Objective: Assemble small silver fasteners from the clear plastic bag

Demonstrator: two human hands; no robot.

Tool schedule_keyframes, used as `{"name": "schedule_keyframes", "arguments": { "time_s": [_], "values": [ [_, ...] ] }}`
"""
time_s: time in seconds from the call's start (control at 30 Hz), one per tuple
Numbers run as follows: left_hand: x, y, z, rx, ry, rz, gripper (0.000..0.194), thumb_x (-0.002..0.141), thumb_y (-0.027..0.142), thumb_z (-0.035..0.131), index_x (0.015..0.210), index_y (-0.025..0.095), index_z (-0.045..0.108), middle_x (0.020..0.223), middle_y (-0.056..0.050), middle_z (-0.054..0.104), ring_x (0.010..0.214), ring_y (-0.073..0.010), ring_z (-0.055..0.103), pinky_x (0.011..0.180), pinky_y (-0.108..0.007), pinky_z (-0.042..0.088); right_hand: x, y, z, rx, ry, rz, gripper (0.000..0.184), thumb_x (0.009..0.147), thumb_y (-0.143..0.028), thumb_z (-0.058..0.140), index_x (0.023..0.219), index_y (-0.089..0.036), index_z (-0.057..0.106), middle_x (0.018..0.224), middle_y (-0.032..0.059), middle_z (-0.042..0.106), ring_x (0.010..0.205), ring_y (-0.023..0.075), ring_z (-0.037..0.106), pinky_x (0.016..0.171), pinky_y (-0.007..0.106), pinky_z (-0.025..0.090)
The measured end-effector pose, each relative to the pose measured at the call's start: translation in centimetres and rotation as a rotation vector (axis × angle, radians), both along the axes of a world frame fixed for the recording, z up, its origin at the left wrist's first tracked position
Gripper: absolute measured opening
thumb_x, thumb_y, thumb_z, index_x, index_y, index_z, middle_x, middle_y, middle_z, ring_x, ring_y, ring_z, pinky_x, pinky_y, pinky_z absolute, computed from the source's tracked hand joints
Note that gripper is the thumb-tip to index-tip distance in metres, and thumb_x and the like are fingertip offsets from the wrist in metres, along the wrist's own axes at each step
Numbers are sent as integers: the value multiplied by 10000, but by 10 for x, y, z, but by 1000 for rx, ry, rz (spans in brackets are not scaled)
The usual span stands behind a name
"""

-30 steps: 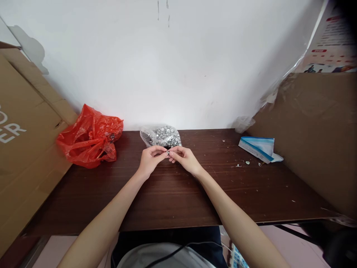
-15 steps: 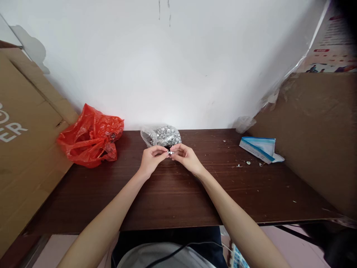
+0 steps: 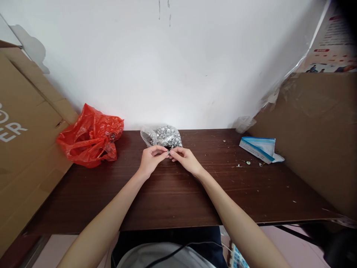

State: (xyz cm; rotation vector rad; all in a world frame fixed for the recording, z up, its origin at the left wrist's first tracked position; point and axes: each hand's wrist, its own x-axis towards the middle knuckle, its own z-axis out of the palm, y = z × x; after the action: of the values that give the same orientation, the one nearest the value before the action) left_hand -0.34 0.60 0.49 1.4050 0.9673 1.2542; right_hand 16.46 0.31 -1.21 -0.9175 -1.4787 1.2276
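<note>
My left hand pinches one end of a small silvery bolt between thumb and fingers. From the other side, the thumb and forefinger of my right hand close on the same bolt, and they cover most of it. Fingertips of both hands nearly meet, held a little above the table. Just beyond them lies a clear plastic bag full of small shiny metal parts, its mouth to the left.
A crumpled red plastic bag lies at the left, against a cardboard box. On the right are a blue and white packet, a crumpled clear plastic piece and paper scraps. A white wall borders the dark wooden table.
My right fingers have shifted over the bolt and now cover more of its shaft, with thumb and forefinger closer together. My left hand has barely moved.
</note>
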Motion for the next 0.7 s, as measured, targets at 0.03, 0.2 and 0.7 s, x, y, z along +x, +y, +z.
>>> {"name": "schedule_keyframes", "arguments": {
  "time_s": [0.03,0.2,0.7],
  "values": [
    [0,0,0,0,-2,-1,204,636,247,786,780,135,694,792,-51,717,764,-187,684,805,-345,547,0,0,0,17,-4,4,231,777,-391,667,864,-180,633,856,31,646,779,150,612,764,324,509],
    [-1,0,1,-1,-12,4,202,627,249,789,766,137,694,807,-54,719,785,-192,682,808,-344,543,0,0,-1,15,42,0,290,729,-371,717,927,-193,600,921,34,635,832,157,613,759,317,509],
    [0,0,1,-2,-20,-14,195,632,246,784,768,141,692,807,-46,711,778,-185,680,814,-348,543,2,1,-1,50,44,6,247,725,-344,734,880,-198,609,918,30,646,845,160,613,813,334,496]
  ]
}}
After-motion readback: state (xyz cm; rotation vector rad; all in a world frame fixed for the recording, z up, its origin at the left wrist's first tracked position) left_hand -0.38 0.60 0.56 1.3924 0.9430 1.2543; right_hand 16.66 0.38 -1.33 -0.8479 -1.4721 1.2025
